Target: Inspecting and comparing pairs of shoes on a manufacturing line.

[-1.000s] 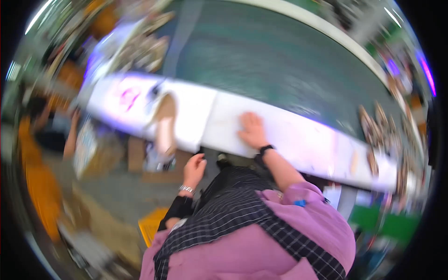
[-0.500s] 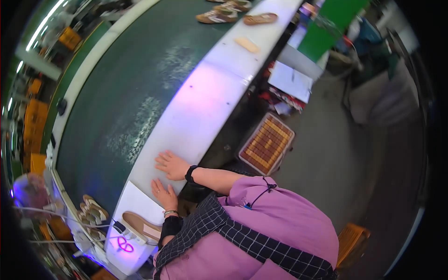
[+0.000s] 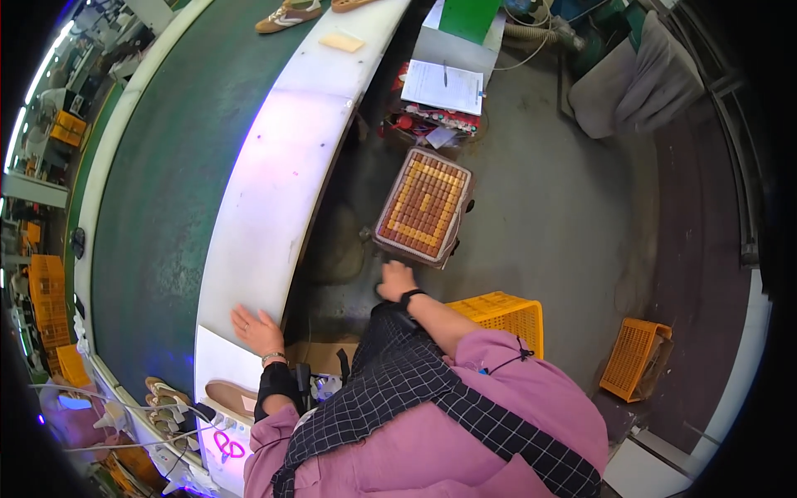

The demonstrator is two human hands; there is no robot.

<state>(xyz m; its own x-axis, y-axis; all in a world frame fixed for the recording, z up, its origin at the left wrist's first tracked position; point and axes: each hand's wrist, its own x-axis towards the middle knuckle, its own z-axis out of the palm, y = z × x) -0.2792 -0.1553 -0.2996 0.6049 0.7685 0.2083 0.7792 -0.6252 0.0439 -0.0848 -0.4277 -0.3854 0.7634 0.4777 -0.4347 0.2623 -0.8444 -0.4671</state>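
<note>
My left hand (image 3: 259,330) rests on the white worktop (image 3: 257,199) beside the conveyor, fingers spread and nothing in them. Just below it, a brown insole-like shoe piece (image 3: 226,395) lies near the worktop's near end. My right hand (image 3: 396,282) hangs off the worktop above the floor, in front of my checked apron (image 3: 374,353). Its fingers are foreshortened and partly hidden, so I cannot see whether they hold anything. Closest to it is a low seat topped with a brown and yellow beaded mat (image 3: 423,203); hand and seat look apart.
A green conveyor belt (image 3: 158,191) runs along the left, carrying shoes (image 3: 288,15). Yellow crates (image 3: 506,319) stand to my right. A paper sheet with a pen (image 3: 444,85) lies on a stack beyond the seat. Cables (image 3: 124,390) cross at the lower left.
My right hand has left the worktop and moved right and down toward the low seat. My left hand stays on the worktop. The view has swung to the right.
</note>
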